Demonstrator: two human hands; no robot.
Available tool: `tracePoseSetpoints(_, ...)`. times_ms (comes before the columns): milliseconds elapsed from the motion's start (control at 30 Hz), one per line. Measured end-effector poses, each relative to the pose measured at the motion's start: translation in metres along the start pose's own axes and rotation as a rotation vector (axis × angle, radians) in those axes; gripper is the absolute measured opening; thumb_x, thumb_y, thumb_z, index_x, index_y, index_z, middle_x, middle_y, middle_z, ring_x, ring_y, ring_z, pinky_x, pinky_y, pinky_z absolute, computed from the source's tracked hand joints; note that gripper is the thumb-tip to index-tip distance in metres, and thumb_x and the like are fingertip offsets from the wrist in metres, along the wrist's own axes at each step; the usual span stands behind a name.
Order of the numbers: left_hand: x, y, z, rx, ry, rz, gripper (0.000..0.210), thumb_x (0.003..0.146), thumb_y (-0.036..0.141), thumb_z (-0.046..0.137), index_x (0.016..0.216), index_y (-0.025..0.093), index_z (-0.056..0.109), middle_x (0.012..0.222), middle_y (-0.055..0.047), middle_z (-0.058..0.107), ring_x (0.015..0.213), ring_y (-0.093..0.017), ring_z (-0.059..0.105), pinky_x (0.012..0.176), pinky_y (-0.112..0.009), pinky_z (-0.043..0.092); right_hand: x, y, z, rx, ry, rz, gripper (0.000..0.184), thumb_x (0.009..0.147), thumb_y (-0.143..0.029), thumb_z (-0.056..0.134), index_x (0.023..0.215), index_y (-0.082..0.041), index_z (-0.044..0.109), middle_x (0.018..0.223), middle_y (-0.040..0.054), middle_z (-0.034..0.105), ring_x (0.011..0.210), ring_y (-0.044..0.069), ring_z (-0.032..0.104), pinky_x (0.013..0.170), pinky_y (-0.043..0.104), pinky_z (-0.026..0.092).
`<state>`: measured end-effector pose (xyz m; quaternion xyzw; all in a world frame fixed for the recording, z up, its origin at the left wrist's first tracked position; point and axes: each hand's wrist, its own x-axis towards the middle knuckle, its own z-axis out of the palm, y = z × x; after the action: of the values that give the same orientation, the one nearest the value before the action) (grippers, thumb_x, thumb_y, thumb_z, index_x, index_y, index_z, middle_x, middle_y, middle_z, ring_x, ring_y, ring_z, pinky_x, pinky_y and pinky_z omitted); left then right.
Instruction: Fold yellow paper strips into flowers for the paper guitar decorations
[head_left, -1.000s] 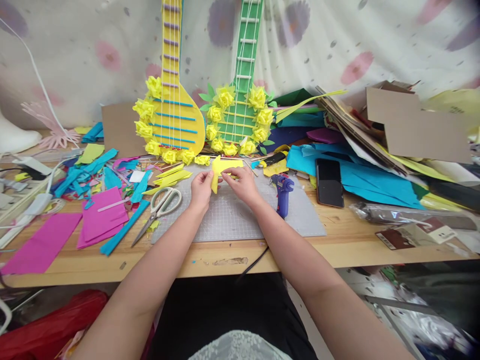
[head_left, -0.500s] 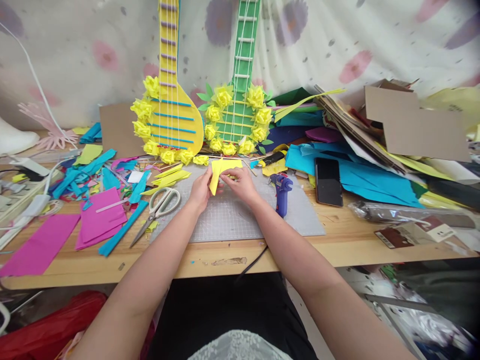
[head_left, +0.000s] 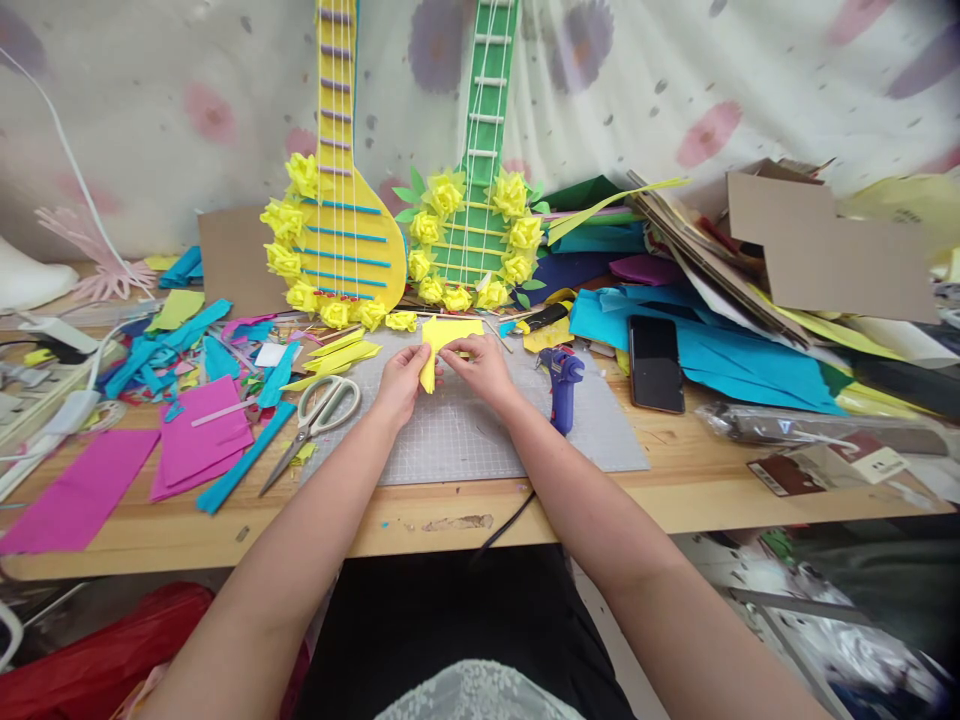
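My left hand (head_left: 397, 380) and my right hand (head_left: 480, 368) both pinch a folded yellow paper piece (head_left: 442, 340) just above a grey cutting mat (head_left: 480, 440). The left fingers grip its lower left fold; the right fingers hold its right edge. White-handled scissors (head_left: 315, 415) lie on the mat to the left. A purple glue gun (head_left: 562, 385) stands on the mat to the right. Behind the hands lean a yellow paper guitar (head_left: 341, 230) and a green paper guitar (head_left: 476, 220), both ringed with yellow paper flowers.
Pink paper sheets (head_left: 150, 460) and blue scraps (head_left: 172, 345) litter the wooden table (head_left: 450, 520) at left. A black phone (head_left: 655, 363) lies on teal paper (head_left: 735, 360) at right, beside cardboard pieces (head_left: 825, 250). White cables (head_left: 52, 400) sit far left.
Both hands stay on the yellow paper piece with small finger shifts; the paper has turned slightly between them. Nothing else has moved.
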<state>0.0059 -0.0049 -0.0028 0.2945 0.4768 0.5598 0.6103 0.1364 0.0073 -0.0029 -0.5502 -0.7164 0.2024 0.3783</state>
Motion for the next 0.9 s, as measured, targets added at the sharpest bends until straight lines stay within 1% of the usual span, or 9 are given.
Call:
tracePoseSetpoints(133,-0.0024,0.0011,0.0015,0.002,-0.044,0.002,0.016,0.076,0.027,0.063,0.075,0.015,0.053,0.058,0.005,0.055,0.044,-0.004,0.052,0.048,-0.018,0.051,0.001,0.0029,0.0023,0.024,-0.01,-0.007,0.018,0.08,-0.033,0.057,0.078,-0.022,0.071,0.077,0.0028,0.063,0.084,0.017,0.05,0.084,0.033,0.034)
tracePoseSetpoints(233,-0.0033,0.0016,0.0018,0.018,-0.061,0.001,0.014,0.079,0.026,0.06,0.076,0.015,0.051,0.059,0.004,0.056,0.044,-0.004,0.051,0.045,-0.016,0.049,0.0017,0.0054,0.0033,0.035,-0.009,-0.007,0.019,0.08,-0.035,0.056,0.077,-0.022,0.07,0.078,0.0026,0.064,0.082,0.016,0.051,0.083,0.032,0.035)
tracePoseSetpoints(333,-0.0029,0.0018,0.0009,0.024,-0.067,-0.005,0.016,0.078,0.027,0.062,0.076,0.015,0.052,0.06,0.004,0.056,0.045,-0.004,0.052,0.046,-0.017,0.05,0.0022,0.0066,0.0024,0.029,-0.008,-0.017,0.02,0.081,-0.036,0.056,0.077,-0.023,0.07,0.077,0.0023,0.064,0.082,0.016,0.052,0.082,0.032,0.036)
tracePoseSetpoints(600,-0.0005,0.0043,-0.0034,-0.005,-0.153,-0.083,0.018,0.076,0.029,0.064,0.071,0.014,0.058,0.059,0.002,0.056,0.049,-0.004,0.053,0.052,-0.018,0.052,0.0039,0.0083,0.0017,0.072,-0.034,-0.033,0.021,0.08,-0.039,0.056,0.078,-0.024,0.071,0.08,0.0027,0.066,0.084,0.017,0.055,0.079,0.032,0.039)
tracePoseSetpoints(767,-0.0017,0.0065,-0.0032,-0.041,-0.151,-0.132,0.016,0.077,0.026,0.064,0.07,0.013,0.057,0.058,0.003,0.056,0.049,-0.004,0.054,0.054,-0.018,0.053,0.0029,0.0082,0.0069,0.081,-0.021,-0.031,0.02,0.08,-0.037,0.056,0.079,-0.025,0.071,0.082,0.0025,0.067,0.085,0.018,0.056,0.08,0.033,0.039)
tracePoseSetpoints(900,-0.0024,0.0055,-0.0016,-0.051,-0.117,-0.126,0.014,0.076,0.025,0.065,0.074,0.014,0.055,0.057,0.003,0.057,0.049,-0.005,0.055,0.052,-0.018,0.051,0.0011,0.0054,0.0103,0.07,-0.011,-0.015,0.018,0.081,-0.034,0.055,0.08,-0.024,0.07,0.083,0.0022,0.067,0.087,0.018,0.055,0.083,0.033,0.038)
